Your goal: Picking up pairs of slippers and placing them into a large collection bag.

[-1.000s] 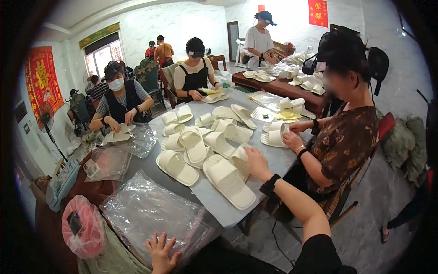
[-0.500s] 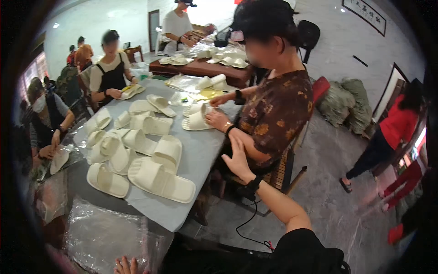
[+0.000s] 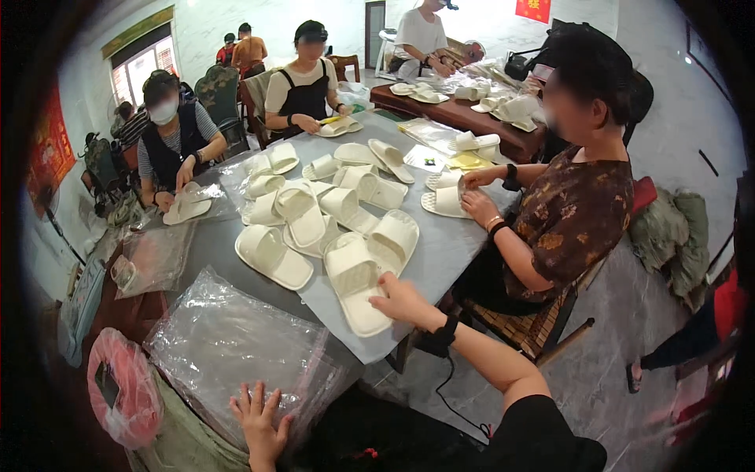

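Observation:
My left hand (image 3: pixel 258 421) lies with spread fingers on a stack of clear plastic bags (image 3: pixel 244 338) at the table's near edge. Reaching over the table from the right, my right hand (image 3: pixel 410 302) has thumb and fingers apart at the right edge of a cream slipper (image 3: pixel 358 275). The fingertips appear to touch its sole. This slipper lies closest to me, with another slipper (image 3: pixel 395 240) beside it on the right. Several more cream slippers (image 3: pixel 299 208) are piled behind, and a single slipper (image 3: pixel 275 256) sits to the left.
A person in a brown patterned top (image 3: pixel 558 212) handles slippers at the right. Across the grey table (image 3: pixel 440 267), two more people handle slippers. A pink-lined bin (image 3: pixel 126 385) stands at lower left. Green sacks (image 3: pixel 664 232) and a wooden chair (image 3: pixel 543 315) are at right.
The view has swung left, bringing more of the plastic bags into sight. My right hand has moved from near the other person's arm to the nearest slipper. My left hand remains on the bags.

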